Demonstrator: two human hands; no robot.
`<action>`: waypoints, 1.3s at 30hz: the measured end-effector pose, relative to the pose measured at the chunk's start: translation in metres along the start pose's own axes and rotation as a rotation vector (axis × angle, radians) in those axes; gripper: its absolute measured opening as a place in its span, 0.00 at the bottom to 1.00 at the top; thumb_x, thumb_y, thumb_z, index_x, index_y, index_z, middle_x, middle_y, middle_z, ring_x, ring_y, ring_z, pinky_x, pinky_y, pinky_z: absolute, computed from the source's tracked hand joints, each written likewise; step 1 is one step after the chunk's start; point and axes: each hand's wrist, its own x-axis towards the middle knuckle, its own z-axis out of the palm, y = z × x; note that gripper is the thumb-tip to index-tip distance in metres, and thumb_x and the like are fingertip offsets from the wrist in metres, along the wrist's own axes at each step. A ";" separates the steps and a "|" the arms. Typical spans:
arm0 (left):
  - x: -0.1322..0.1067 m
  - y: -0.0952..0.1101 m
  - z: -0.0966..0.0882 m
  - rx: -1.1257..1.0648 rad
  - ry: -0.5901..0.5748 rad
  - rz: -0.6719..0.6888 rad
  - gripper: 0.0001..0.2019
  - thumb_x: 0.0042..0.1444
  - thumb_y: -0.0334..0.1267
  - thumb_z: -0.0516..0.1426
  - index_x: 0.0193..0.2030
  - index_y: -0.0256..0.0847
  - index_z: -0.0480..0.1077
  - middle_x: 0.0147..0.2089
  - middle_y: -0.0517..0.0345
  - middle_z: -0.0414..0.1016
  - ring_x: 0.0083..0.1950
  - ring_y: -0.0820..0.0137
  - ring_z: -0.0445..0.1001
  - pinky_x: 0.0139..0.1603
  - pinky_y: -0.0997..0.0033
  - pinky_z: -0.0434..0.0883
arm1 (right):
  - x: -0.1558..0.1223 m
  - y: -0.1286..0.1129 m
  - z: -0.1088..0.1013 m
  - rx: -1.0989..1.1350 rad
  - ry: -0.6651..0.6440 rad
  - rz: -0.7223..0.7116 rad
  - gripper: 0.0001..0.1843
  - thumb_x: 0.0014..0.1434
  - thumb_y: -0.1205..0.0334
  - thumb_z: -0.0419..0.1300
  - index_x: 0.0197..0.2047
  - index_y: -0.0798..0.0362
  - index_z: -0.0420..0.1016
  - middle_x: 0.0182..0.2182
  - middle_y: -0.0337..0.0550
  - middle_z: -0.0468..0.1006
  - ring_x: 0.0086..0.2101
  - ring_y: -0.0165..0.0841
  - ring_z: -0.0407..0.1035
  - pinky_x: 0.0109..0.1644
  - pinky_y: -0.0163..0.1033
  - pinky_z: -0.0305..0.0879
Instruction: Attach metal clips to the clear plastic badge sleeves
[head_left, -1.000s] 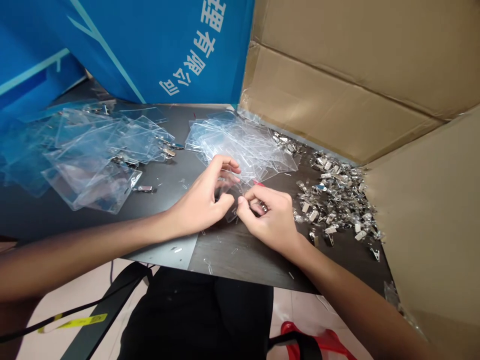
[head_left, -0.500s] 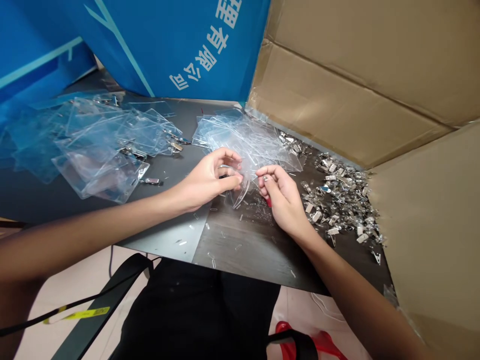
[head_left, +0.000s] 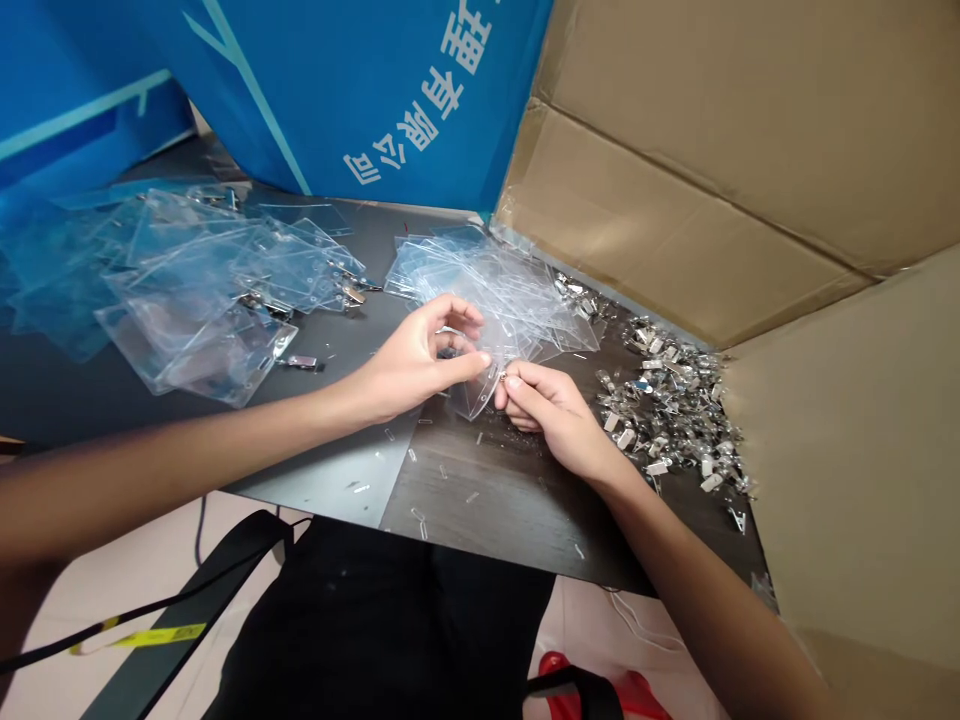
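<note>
The right hand has closed in since a moment ago, pinching a small metal clip at the slotted edge of a clear plastic badge holder, which the left hand grips mid-desk, a heap of loose clips at 3 o'clock.

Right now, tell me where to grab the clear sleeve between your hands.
Pinch the clear sleeve at its free lower corner, coming from the near side. That flat corner hangs clear of the left hand, while the right hand is at the small metal clip.
</note>
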 end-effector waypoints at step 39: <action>0.006 0.003 -0.008 0.267 -0.226 0.212 0.21 0.57 0.48 0.76 0.49 0.45 0.75 0.42 0.59 0.67 0.40 0.67 0.62 0.40 0.64 0.63 | -0.011 -0.015 0.011 -0.648 0.119 -0.249 0.04 0.69 0.61 0.61 0.40 0.48 0.72 0.33 0.36 0.69 0.32 0.33 0.60 0.39 0.40 0.59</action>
